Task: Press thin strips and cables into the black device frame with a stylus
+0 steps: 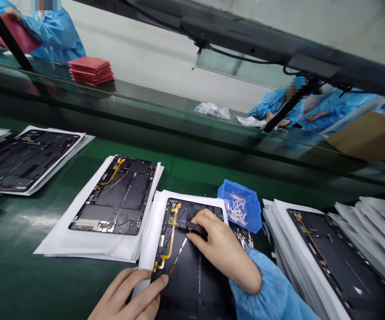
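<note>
An opened black tablet chassis (192, 266) with an orange flex cable (169, 242) lies on white sheets right in front of me. My right hand (222, 249) grips black tweezers (192, 227) whose tips touch the chassis near the cable's upper part. My left hand (132, 298) rests on the chassis's lower left edge, fingertips pressing by the end of a thin strip (178, 255). A blue sleeve covers my right forearm.
A blue bin (245, 195) of small white strips stands behind my right hand. More chassis on white sheets lie at centre left (117, 195), far left (22, 158) and right (332, 253). Red trays (90, 70) and people in blue coats are beyond the conveyor rail.
</note>
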`<state>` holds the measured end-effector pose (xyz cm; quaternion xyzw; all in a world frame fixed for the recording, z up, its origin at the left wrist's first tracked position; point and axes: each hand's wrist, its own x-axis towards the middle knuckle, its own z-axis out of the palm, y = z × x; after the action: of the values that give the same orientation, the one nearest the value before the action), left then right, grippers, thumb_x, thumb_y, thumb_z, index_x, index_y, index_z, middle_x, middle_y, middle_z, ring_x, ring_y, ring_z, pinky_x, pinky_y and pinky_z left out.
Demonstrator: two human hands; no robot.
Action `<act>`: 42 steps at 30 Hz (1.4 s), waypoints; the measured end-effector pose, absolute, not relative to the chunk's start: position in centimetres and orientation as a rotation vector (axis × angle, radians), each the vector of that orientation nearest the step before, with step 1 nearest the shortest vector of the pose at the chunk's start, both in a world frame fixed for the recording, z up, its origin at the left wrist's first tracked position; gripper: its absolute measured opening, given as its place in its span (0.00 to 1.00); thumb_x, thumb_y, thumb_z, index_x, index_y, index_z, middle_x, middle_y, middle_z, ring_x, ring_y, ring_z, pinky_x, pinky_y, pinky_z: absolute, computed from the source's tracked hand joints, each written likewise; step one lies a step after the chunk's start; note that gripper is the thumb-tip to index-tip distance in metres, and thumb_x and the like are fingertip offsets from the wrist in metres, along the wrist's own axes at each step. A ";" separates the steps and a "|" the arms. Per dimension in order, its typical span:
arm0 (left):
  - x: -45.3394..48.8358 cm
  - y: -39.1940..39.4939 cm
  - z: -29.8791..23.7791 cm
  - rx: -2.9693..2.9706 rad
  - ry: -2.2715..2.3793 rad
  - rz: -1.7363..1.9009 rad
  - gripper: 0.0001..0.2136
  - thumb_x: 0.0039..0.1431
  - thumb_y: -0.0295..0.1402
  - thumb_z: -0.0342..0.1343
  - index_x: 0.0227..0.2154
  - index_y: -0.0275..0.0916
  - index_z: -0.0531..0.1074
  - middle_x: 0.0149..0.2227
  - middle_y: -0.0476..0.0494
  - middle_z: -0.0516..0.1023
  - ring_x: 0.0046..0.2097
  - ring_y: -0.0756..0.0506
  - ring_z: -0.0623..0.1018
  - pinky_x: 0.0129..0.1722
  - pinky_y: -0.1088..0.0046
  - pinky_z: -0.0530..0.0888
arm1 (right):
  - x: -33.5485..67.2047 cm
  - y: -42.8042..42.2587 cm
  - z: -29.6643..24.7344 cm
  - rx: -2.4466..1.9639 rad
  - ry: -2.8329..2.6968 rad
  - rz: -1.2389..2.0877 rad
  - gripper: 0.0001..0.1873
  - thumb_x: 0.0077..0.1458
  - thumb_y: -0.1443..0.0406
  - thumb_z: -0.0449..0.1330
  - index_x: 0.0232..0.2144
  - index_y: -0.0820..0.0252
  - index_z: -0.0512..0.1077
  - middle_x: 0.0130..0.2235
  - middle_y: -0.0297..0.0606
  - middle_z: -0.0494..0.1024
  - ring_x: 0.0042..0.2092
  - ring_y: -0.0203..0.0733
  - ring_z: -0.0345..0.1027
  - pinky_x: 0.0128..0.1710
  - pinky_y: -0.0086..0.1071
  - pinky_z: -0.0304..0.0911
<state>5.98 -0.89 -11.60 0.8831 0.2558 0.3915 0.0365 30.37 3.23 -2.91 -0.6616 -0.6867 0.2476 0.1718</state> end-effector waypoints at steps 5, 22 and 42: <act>5.6 -1.1 -11.4 2.757 0.770 1.090 0.18 0.70 0.28 0.40 0.36 0.40 0.76 0.55 0.54 0.76 0.49 0.41 0.71 0.55 0.60 0.62 | 30.2 3.3 -2.7 -1.799 -2.006 0.722 0.05 0.56 0.71 0.60 0.35 0.56 0.69 0.42 0.32 0.73 0.42 0.40 0.69 0.41 0.34 0.64; 5.3 -1.1 -10.5 2.918 0.779 1.011 0.16 0.69 0.32 0.42 0.38 0.41 0.77 0.54 0.50 0.76 0.50 0.42 0.73 0.61 0.59 0.59 | 29.2 -0.4 -1.1 -1.503 -1.762 0.991 0.14 0.56 0.75 0.56 0.39 0.49 0.69 0.36 0.26 0.73 0.37 0.32 0.68 0.37 0.25 0.64; 5.9 -0.7 -9.0 2.895 0.845 0.880 0.15 0.63 0.45 0.53 0.44 0.41 0.73 0.55 0.39 0.74 0.51 0.39 0.73 0.58 0.55 0.70 | 30.0 2.0 -4.5 -1.602 -2.027 0.613 0.22 0.55 0.78 0.51 0.48 0.53 0.67 0.45 0.35 0.75 0.45 0.40 0.73 0.44 0.36 0.67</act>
<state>5.93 -0.72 -8.97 0.9215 0.2691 0.2800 -0.0002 30.00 2.01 -4.47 -0.5857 -0.7408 0.2240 0.2408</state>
